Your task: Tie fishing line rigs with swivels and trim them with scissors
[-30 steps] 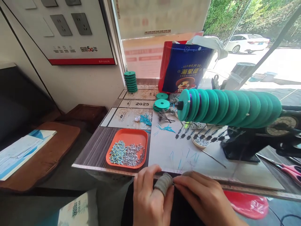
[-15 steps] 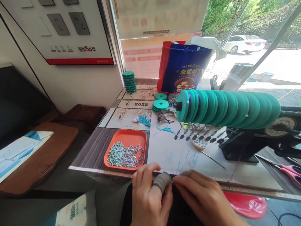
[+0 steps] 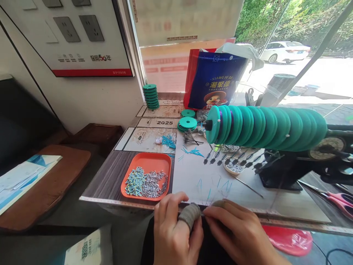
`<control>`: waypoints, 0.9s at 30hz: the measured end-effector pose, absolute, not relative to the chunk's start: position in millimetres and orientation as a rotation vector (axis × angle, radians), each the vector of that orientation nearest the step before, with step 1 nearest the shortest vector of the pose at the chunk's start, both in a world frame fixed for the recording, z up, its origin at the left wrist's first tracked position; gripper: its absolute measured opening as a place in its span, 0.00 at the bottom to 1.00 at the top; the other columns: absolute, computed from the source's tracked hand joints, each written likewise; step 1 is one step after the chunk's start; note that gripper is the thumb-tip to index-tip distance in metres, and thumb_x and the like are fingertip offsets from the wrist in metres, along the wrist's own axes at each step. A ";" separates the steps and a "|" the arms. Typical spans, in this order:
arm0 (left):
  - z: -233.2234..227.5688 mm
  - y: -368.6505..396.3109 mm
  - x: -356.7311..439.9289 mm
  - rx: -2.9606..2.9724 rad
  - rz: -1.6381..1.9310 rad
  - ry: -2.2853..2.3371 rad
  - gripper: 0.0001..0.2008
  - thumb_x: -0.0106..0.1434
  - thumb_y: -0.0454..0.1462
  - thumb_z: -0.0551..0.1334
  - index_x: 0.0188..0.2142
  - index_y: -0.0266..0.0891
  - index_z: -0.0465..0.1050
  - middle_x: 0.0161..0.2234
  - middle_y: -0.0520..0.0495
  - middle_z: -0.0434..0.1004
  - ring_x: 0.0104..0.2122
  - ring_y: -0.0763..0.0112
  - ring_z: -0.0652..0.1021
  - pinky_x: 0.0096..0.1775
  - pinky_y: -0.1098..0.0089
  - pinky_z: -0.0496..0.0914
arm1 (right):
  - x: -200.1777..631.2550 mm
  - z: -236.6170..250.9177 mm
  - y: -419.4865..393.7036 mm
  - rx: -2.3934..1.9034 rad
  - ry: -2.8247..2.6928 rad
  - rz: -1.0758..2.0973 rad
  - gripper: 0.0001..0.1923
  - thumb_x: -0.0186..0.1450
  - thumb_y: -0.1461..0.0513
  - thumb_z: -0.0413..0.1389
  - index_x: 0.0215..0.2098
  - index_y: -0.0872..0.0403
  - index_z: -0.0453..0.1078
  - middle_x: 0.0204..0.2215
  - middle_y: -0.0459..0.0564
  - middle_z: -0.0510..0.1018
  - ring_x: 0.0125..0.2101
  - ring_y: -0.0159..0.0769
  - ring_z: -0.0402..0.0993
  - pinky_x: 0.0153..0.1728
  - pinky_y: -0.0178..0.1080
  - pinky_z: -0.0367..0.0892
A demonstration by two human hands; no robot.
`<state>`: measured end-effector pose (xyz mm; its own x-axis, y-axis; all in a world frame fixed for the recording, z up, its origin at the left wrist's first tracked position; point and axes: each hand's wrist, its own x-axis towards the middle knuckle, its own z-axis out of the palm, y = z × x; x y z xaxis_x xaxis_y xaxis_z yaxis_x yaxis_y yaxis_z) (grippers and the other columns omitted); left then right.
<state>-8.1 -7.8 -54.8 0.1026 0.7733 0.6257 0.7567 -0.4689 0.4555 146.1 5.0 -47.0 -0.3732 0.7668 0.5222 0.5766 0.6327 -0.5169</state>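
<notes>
At the table's front edge, my left hand [image 3: 176, 232] and my right hand [image 3: 238, 226] are close together, each in a pinch. A grey wrap [image 3: 190, 215] covers my left index finger, which presses against the thumb. Whatever lies between the fingertips is too small to make out. Just beyond the hands, short blue tubes [image 3: 209, 194] and fine threads lie on a pale board [image 3: 190, 180]. To the left, an orange tray [image 3: 150, 159] holds a heap of blue-yellow tubes [image 3: 135, 182] and a heap of small shiny metal pieces [image 3: 154, 184].
Green spools [image 3: 264, 127] sit in a row on a black machine [image 3: 281, 173] at right. A small dish [image 3: 234, 167], a thin metal rod [image 3: 249, 187] and pink-handled scissors [image 3: 340, 200] lie nearby. A blue bag [image 3: 217, 79] and stacked green discs [image 3: 150, 96] stand behind.
The view has shifted very slightly. Both hands keep nearly the same pinched pose at the table edge, and the things on the table stay put.
</notes>
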 end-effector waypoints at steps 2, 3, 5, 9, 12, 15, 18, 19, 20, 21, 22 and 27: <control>-54.7 -7.0 -7.7 2.320 1.337 1.607 0.03 0.57 0.30 0.58 0.31 0.37 0.69 0.40 0.46 0.68 0.41 0.65 0.68 0.43 0.64 0.62 | 146.7 -47.2 5.1 -1.054 -2.090 0.306 0.08 0.62 0.68 0.47 0.32 0.55 0.68 0.22 0.47 0.72 0.23 0.30 0.69 0.23 0.31 0.64; -54.4 -6.7 -8.1 2.321 1.328 1.611 0.03 0.57 0.30 0.58 0.31 0.37 0.69 0.40 0.46 0.68 0.41 0.65 0.68 0.43 0.64 0.62 | 147.3 -47.3 5.2 -1.057 -2.093 0.295 0.08 0.62 0.68 0.47 0.32 0.55 0.68 0.22 0.47 0.72 0.23 0.30 0.69 0.23 0.31 0.64; -53.5 -7.0 -11.0 2.323 1.291 1.641 0.04 0.58 0.32 0.57 0.33 0.39 0.70 0.40 0.45 0.68 0.41 0.66 0.68 0.42 0.65 0.63 | 149.1 -47.1 5.8 -1.068 -2.104 0.278 0.09 0.62 0.69 0.47 0.32 0.55 0.68 0.23 0.47 0.73 0.23 0.30 0.69 0.23 0.31 0.64; -57.7 -14.1 -24.8 2.319 1.311 1.756 0.09 0.60 0.37 0.56 0.40 0.41 0.69 0.36 0.46 0.71 0.36 0.68 0.71 0.39 0.69 0.65 | 155.5 -45.1 10.5 -1.169 -2.118 0.358 0.08 0.61 0.68 0.48 0.29 0.54 0.69 0.22 0.45 0.73 0.23 0.29 0.70 0.23 0.30 0.64; -68.6 -22.7 -33.2 2.460 1.250 1.658 0.11 0.59 0.34 0.57 0.42 0.40 0.68 0.25 0.52 0.72 0.24 0.74 0.72 0.30 0.73 0.65 | 160.6 -42.4 15.5 -1.277 -2.104 0.460 0.09 0.60 0.66 0.49 0.26 0.53 0.69 0.20 0.43 0.73 0.19 0.28 0.69 0.20 0.29 0.62; -79.7 -28.0 -32.0 2.688 1.021 1.461 0.15 0.58 0.31 0.56 0.46 0.35 0.65 0.18 0.56 0.69 0.16 0.79 0.68 0.21 0.75 0.61 | 162.9 -40.3 18.0 -1.368 -2.112 0.529 0.09 0.59 0.65 0.49 0.24 0.53 0.68 0.19 0.42 0.72 0.18 0.28 0.68 0.18 0.29 0.59; -85.0 -28.3 -25.4 2.769 0.936 1.499 0.15 0.59 0.31 0.53 0.46 0.32 0.65 0.14 0.58 0.64 0.14 0.80 0.66 0.19 0.74 0.58 | 162.2 -38.9 17.4 -1.512 -2.160 0.588 0.09 0.60 0.65 0.48 0.24 0.53 0.69 0.20 0.44 0.73 0.20 0.30 0.68 0.21 0.31 0.60; -85.7 -27.7 -23.5 2.780 0.916 1.539 0.14 0.59 0.31 0.53 0.45 0.32 0.66 0.14 0.59 0.63 0.13 0.79 0.66 0.19 0.73 0.58 | 161.8 -38.5 17.0 -1.552 -2.174 0.607 0.10 0.60 0.65 0.48 0.25 0.53 0.69 0.21 0.44 0.73 0.21 0.30 0.69 0.22 0.31 0.60; -86.3 -27.0 -22.2 2.803 0.884 1.559 0.13 0.59 0.30 0.52 0.44 0.32 0.67 0.14 0.59 0.63 0.13 0.79 0.66 0.19 0.73 0.57 | 161.4 -38.3 16.7 -1.577 -2.185 0.622 0.10 0.60 0.64 0.47 0.25 0.53 0.69 0.21 0.45 0.73 0.21 0.31 0.69 0.22 0.32 0.60; -86.8 -26.3 -21.4 2.828 0.841 1.574 0.12 0.58 0.29 0.52 0.42 0.33 0.67 0.14 0.59 0.63 0.14 0.79 0.66 0.19 0.73 0.56 | 161.1 -38.2 16.6 -1.585 -2.197 0.631 0.10 0.61 0.64 0.47 0.25 0.54 0.69 0.21 0.45 0.73 0.21 0.32 0.69 0.22 0.32 0.60; -87.4 -25.8 -21.1 2.848 0.799 1.589 0.11 0.57 0.28 0.52 0.38 0.34 0.68 0.14 0.58 0.63 0.14 0.78 0.67 0.19 0.72 0.56 | 160.9 -38.3 16.7 -1.592 -2.211 0.634 0.11 0.61 0.64 0.47 0.26 0.54 0.69 0.21 0.45 0.73 0.21 0.33 0.69 0.22 0.33 0.60; -90.6 -26.6 -22.0 2.853 0.719 1.696 0.10 0.53 0.27 0.51 0.22 0.40 0.65 0.13 0.56 0.63 0.13 0.75 0.67 0.20 0.69 0.55 | 160.2 -40.8 19.1 -1.604 -2.244 0.612 0.11 0.61 0.64 0.46 0.26 0.53 0.69 0.22 0.46 0.73 0.22 0.34 0.70 0.23 0.34 0.59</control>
<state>-22.0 -26.6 -90.6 0.4212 0.7720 0.4760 0.8788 -0.4772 -0.0036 160.2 19.1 -40.8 -0.3219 0.9467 0.0071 0.8119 0.2799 -0.5123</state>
